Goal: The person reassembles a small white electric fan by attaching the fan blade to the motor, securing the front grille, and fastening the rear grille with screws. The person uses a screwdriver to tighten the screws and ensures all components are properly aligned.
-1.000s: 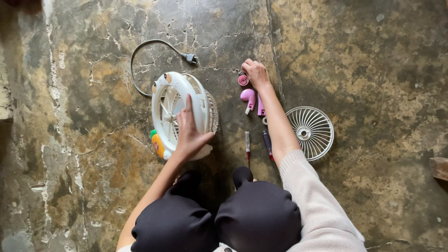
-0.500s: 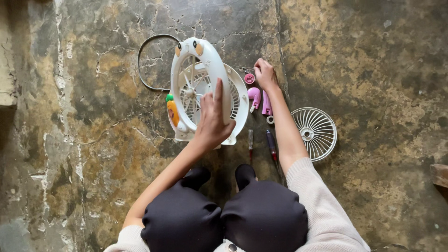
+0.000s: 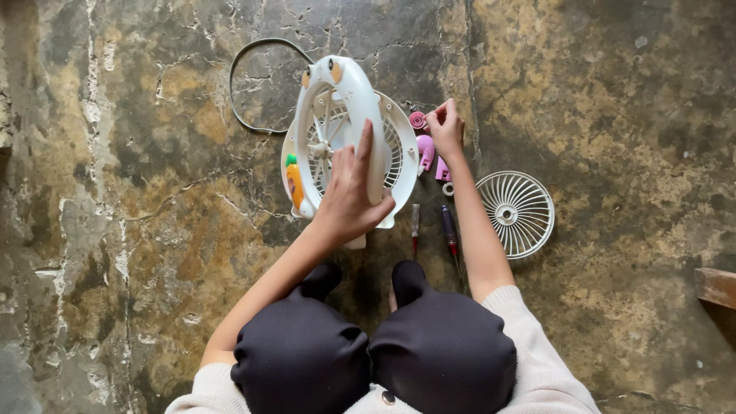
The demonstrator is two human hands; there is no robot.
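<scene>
On the cracked, stained stone floor (image 3: 153,192), person crouched, dark-clad knees at bottom of frame. Left hand (image 3: 349,195): forearm reaches forward, palm closed over the rim of the white round plastic fan housing (image 3: 345,115), index finger extended straight up along the frame, thumb hooked on the lower right edge. Housing held tilted, nearly on edge, lower part just above or touching the floor; cannot tell which. It shows a grille with spokes, two orange dots near the top, and an orange-and-green carrot-shaped trim piece (image 3: 294,180) on its left side. Black power cord (image 3: 249,77) loops behind it.

Right hand (image 3: 446,126): arm extended, fingers curled and pinched together on something small, not resolvable, just beside the pink round cap (image 3: 418,119). Pink plastic parts (image 3: 426,151) lie below the hand. Two screwdrivers (image 3: 448,228) lie beside the forearm. White round detached fan grille (image 3: 515,213) lies flat, right of the arm.
</scene>
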